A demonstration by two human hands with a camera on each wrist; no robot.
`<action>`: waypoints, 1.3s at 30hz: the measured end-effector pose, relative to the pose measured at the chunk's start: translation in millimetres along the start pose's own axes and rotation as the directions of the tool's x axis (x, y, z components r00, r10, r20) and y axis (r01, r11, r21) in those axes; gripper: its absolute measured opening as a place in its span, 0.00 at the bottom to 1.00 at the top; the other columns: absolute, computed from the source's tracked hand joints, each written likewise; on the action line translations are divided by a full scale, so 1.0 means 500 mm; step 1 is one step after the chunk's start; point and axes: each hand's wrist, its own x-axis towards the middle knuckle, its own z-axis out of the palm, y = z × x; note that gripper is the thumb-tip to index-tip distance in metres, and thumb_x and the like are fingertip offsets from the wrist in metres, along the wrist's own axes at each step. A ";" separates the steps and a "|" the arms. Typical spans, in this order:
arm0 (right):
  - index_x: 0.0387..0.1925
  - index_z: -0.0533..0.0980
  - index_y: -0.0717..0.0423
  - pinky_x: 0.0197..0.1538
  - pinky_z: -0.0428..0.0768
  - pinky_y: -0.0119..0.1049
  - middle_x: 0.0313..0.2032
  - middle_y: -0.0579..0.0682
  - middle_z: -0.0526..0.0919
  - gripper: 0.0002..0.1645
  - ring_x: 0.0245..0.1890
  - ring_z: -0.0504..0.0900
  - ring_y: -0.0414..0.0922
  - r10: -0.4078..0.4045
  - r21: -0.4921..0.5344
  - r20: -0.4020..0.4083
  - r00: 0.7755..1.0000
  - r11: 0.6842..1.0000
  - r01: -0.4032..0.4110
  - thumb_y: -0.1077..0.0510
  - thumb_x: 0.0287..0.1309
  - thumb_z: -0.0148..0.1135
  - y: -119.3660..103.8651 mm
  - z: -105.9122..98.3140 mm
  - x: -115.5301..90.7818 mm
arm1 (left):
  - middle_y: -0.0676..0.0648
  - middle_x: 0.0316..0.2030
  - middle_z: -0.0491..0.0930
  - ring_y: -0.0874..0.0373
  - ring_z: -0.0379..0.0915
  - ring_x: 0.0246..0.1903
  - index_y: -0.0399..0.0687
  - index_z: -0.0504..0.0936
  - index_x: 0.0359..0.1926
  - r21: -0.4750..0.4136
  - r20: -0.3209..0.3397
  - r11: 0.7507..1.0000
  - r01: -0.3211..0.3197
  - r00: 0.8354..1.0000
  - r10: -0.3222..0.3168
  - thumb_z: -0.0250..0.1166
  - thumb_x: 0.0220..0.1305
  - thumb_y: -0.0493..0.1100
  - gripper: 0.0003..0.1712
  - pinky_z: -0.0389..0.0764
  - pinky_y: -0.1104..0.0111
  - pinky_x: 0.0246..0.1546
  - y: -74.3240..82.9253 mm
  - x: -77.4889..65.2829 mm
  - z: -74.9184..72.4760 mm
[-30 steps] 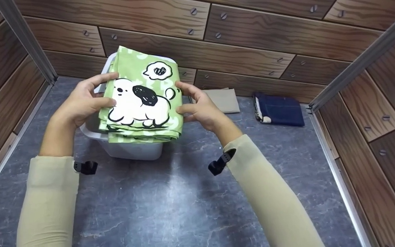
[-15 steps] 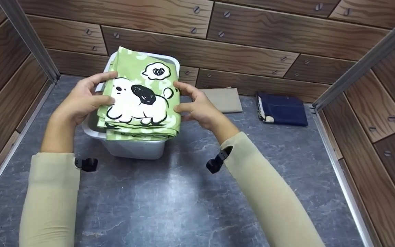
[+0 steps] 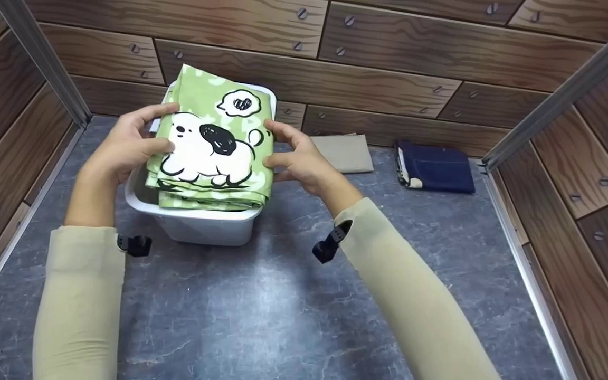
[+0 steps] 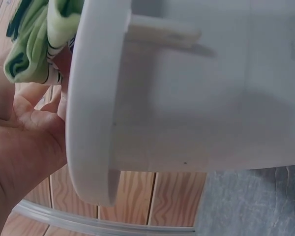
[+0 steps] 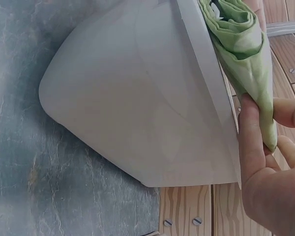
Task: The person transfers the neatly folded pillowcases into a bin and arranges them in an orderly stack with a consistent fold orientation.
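Note:
A folded green cloth printed with a white dog lies over the mouth of a white plastic bin. My left hand grips its left edge, thumb on top and other fingers partly hidden. On the opposite edge, my right hand pinches the cloth between thumb and fingers. In the right wrist view, the layered end of the cloth shows just above the bin rim. The left wrist view has the cloth beside the bin's rim, near the left palm.
A folded beige cloth lies against the back wall, right of the bin. Farther right is a folded dark blue cloth. Wood-patterned walls enclose the grey marbled floor at the back and sides.
Both hands and the green cloth have shifted slightly up and left in the head view, over the bin. More of the bin's front rim now shows below the cloth. Both grips stay.

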 end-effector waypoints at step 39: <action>0.71 0.66 0.52 0.37 0.88 0.49 0.63 0.55 0.66 0.47 0.49 0.80 0.57 -0.014 -0.160 -0.056 0.998 0.987 0.005 0.80 0.50 0.60 -0.025 0.044 0.018 | 0.40 0.70 0.63 0.39 0.73 0.51 0.47 0.66 0.73 0.479 -0.039 0.872 -0.102 0.990 0.137 0.58 0.54 0.29 0.42 0.77 0.55 0.50 0.017 0.002 0.004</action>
